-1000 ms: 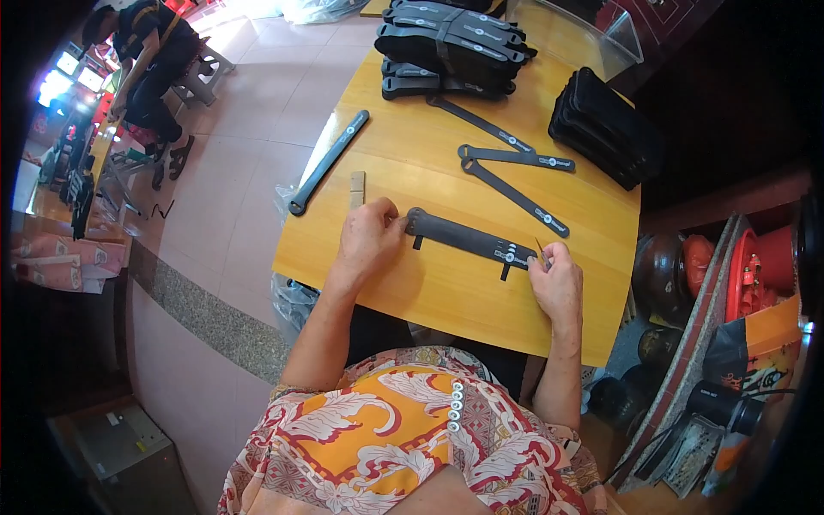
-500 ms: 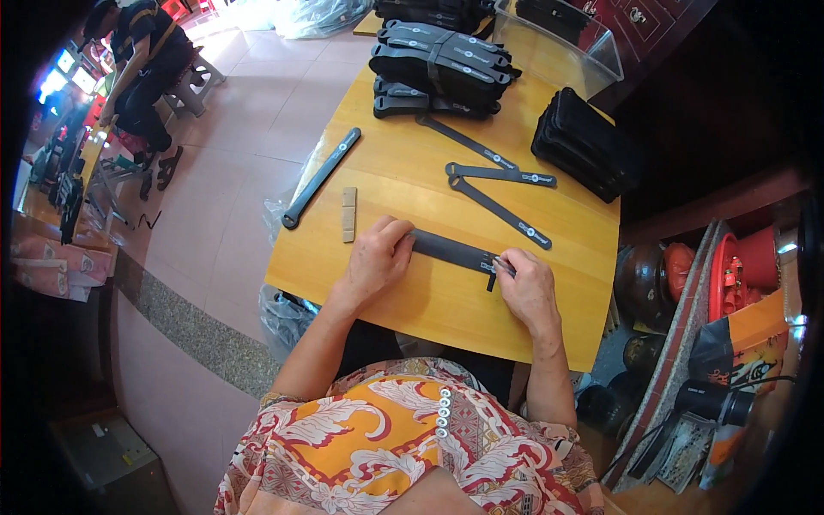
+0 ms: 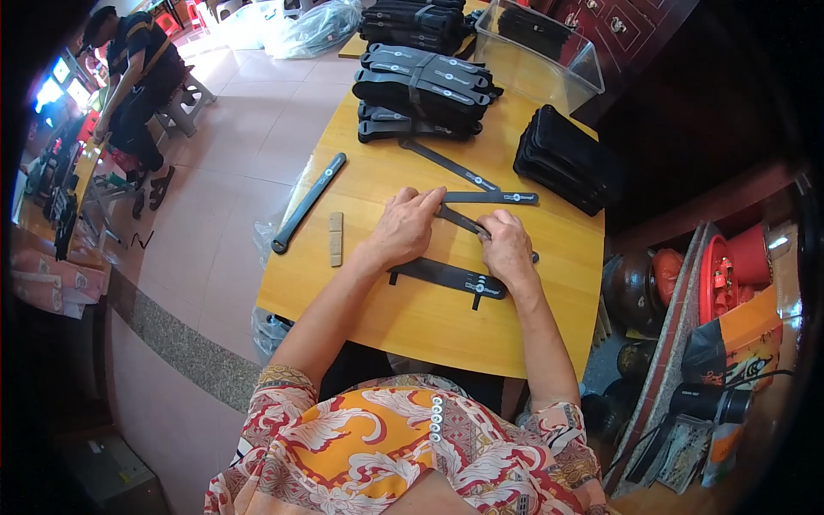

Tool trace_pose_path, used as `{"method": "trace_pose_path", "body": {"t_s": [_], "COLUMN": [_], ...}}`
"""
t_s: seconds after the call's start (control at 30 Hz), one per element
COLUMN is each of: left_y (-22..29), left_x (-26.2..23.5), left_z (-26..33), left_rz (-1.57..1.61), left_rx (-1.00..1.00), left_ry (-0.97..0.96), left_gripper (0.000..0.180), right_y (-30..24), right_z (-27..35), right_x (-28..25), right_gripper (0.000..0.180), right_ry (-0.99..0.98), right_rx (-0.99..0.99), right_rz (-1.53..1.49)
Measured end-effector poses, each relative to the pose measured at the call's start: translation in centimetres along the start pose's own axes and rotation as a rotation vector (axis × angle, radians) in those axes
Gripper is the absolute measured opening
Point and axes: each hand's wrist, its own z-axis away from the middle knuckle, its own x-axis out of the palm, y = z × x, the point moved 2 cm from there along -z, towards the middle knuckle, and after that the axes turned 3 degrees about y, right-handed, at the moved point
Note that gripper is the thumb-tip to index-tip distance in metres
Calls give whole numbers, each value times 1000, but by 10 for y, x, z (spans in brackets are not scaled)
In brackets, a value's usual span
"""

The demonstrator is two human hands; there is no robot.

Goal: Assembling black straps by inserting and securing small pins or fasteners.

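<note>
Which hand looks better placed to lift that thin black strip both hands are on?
Probably the left hand: its fingertips sit over the thin black strip near its upper end, while the right hand covers the lower end.

Clear plastic box [image 3: 549, 47] sat at the worktop's far right corner (dark parts inside). Clear plastic bags [image 3: 313, 30] lay on the floor beyond the worktop. Glowing screens [image 3: 64, 81] stood far left. Orange-black package [image 3: 738, 335] stood at right.
</note>
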Motion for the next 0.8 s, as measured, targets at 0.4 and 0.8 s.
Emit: {"method": "trace_pose_path", "body": {"t_s": [0.4, 0.8], "left_y": [7, 0], "left_x": [-8, -20], "left_z": [-10, 7], "left_rz": [-195, 236], "left_rx": [-39, 100], "left_ry": [-215, 173], "left_gripper": [42, 30], "right_y": [-46, -62], "right_z": [17, 89], "right_x": [-24, -91], "right_gripper": [10, 4], "right_ry": [-139, -75], "right_rx": [21, 13], "right_rz": [114, 117]}}
